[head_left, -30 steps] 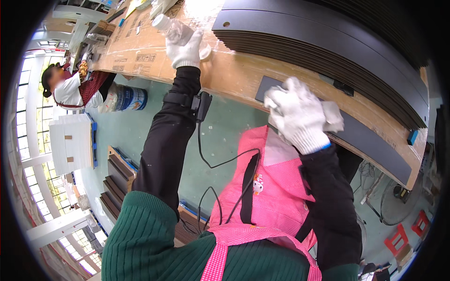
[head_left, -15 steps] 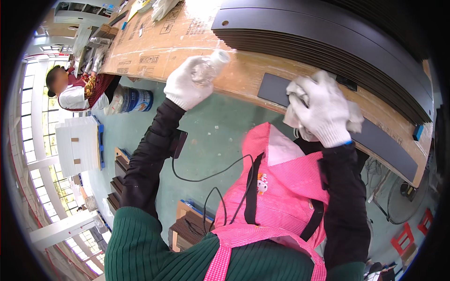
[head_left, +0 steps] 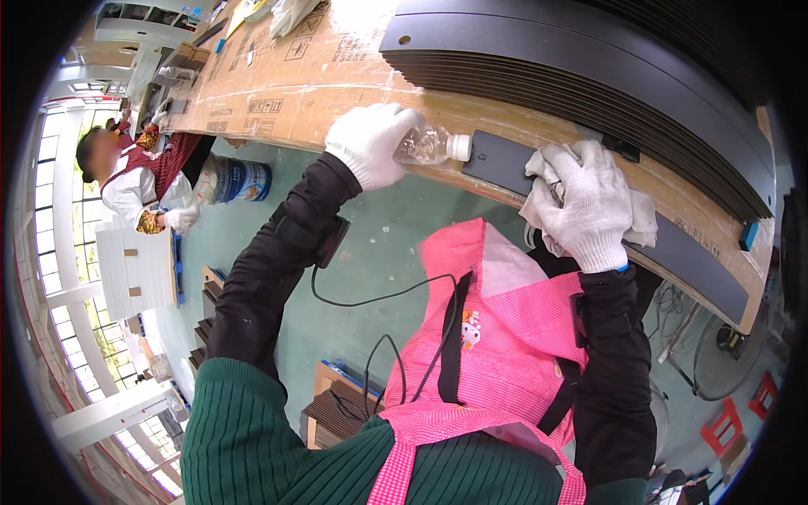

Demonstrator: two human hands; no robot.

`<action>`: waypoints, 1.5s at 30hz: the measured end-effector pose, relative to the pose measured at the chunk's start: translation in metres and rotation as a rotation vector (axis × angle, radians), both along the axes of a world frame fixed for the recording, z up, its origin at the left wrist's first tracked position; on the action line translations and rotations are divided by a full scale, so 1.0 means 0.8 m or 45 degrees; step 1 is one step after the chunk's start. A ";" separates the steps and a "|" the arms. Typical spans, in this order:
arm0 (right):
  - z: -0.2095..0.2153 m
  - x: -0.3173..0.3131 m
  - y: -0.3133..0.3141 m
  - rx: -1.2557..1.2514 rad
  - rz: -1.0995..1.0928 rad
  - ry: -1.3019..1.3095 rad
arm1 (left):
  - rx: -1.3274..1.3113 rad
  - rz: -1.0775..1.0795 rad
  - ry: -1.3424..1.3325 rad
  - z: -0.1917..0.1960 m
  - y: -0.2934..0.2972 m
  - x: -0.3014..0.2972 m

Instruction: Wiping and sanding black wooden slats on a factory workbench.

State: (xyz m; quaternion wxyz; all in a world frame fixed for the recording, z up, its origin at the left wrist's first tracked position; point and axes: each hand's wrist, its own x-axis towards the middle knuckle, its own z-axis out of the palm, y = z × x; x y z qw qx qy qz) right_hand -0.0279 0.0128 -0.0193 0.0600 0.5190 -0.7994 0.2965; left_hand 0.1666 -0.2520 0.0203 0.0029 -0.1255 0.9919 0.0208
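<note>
My left hand (head_left: 370,143), in a white glove, grips a small clear plastic bottle (head_left: 429,147) with a white cap, held on its side with the cap pointing at a long dark panel (head_left: 497,160). That panel lies along the near edge of a cardboard-covered bench (head_left: 286,84). My right hand (head_left: 589,206), also gloved, clutches a crumpled white cloth (head_left: 644,223) and presses it on the same panel, a little right of the bottle's cap.
A tall stack of dark curved panels (head_left: 589,59) fills the back of the bench. At the left a person (head_left: 135,181) in white gloves stands beside a blue and white bucket (head_left: 240,181). Stacks of dark pieces (head_left: 337,412) sit on the green floor.
My left hand has brought the bottle down from the far side of the bench and tipped it toward the dark panel. My right hand with the cloth has stayed on the panel.
</note>
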 end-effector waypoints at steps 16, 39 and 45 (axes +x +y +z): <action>0.002 -0.006 -0.002 0.010 0.181 -0.149 | 0.430 0.227 0.618 0.008 -0.045 0.035; 0.013 0.036 -0.059 0.293 0.285 -0.056 | 0.381 1.287 1.172 -0.122 -0.080 0.003; 0.015 0.050 -0.084 0.252 0.290 -0.021 | 0.447 1.370 1.095 -0.107 -0.076 -0.001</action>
